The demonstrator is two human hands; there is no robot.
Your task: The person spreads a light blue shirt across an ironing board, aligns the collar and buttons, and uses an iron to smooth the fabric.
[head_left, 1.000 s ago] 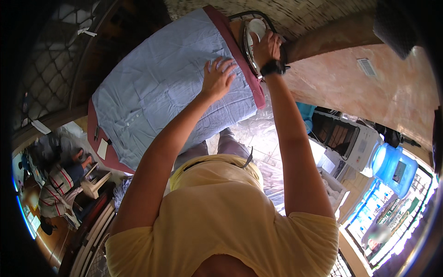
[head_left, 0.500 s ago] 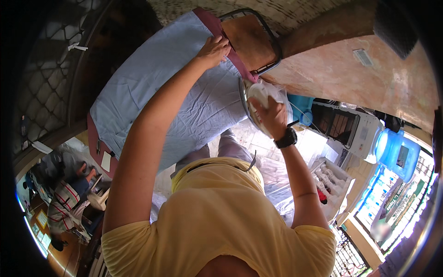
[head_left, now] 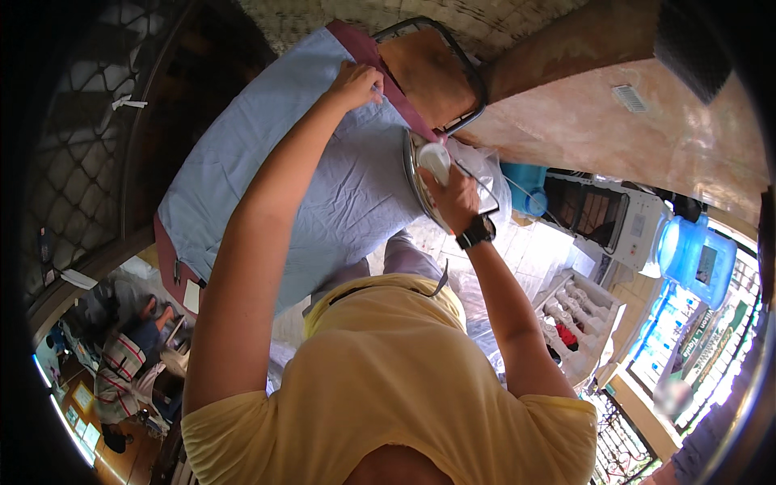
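A light blue cloth (head_left: 267,170) is spread over an ironing board, whose maroon cover (head_left: 356,42) shows along the far right edge. My left hand (head_left: 356,84) is on the cloth near that edge, its fingers curled in on the fabric. At the cloth's right side, my right hand (head_left: 457,198) grips a clothes iron (head_left: 434,162) with a pale body. The iron's rim lies along the cloth; its underside is hidden. Small wrinkles run through the cloth between the two hands. A dark watch (head_left: 475,232) is on my right wrist.
Beyond the board's far right end is a brown panel (head_left: 428,69) in a black metal frame. At right are clear plastic, a white appliance (head_left: 643,230), blue water containers (head_left: 711,267) and a white crate (head_left: 586,323). Another person (head_left: 121,364) sits at lower left.
My right hand and the iron have moved a little to the left. My left hand has shifted slightly left, its fingers more curled. The whole view has turned slightly.
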